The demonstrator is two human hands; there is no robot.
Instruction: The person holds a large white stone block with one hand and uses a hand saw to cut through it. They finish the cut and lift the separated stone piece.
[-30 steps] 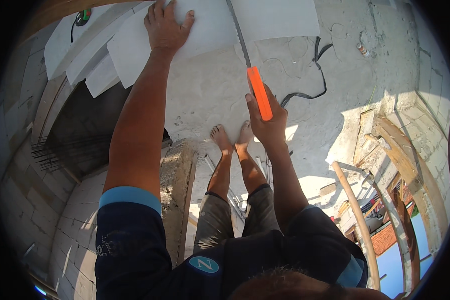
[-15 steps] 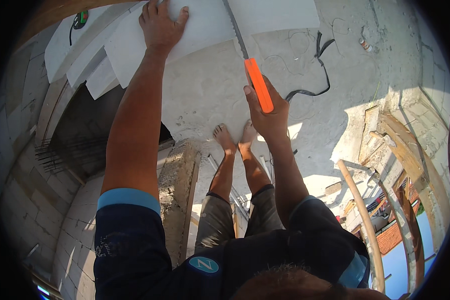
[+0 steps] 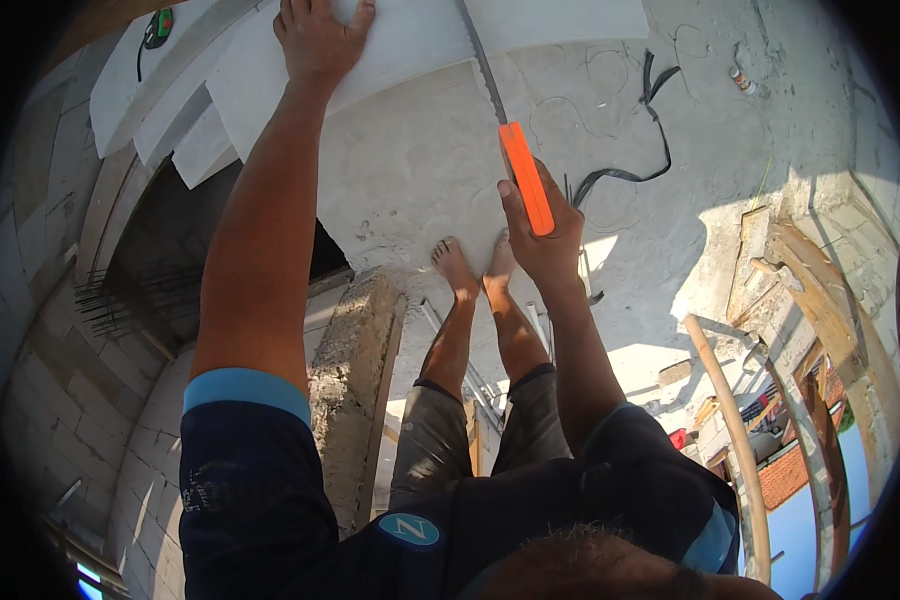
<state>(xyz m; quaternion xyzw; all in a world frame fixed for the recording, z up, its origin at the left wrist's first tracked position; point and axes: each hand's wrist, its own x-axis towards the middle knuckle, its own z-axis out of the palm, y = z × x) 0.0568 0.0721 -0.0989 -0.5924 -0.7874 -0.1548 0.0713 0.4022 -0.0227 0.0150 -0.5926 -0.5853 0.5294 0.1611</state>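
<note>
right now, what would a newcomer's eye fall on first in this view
Most likely the bright orange saw handle, just right of centre in the right hand, its toothed blade reaching up to the white panel at the top. Next might be the left hand resting on that panel, left of the blade. Then the bare feet on the grey floor, between the forearms.

Orange saw handle (image 3: 528,180); grey blade (image 3: 485,72); white board (image 3: 410,55); navy shirt (image 3: 255,480) with light-blue cuff (image 3: 247,389); black strap (image 3: 648,98).
</note>
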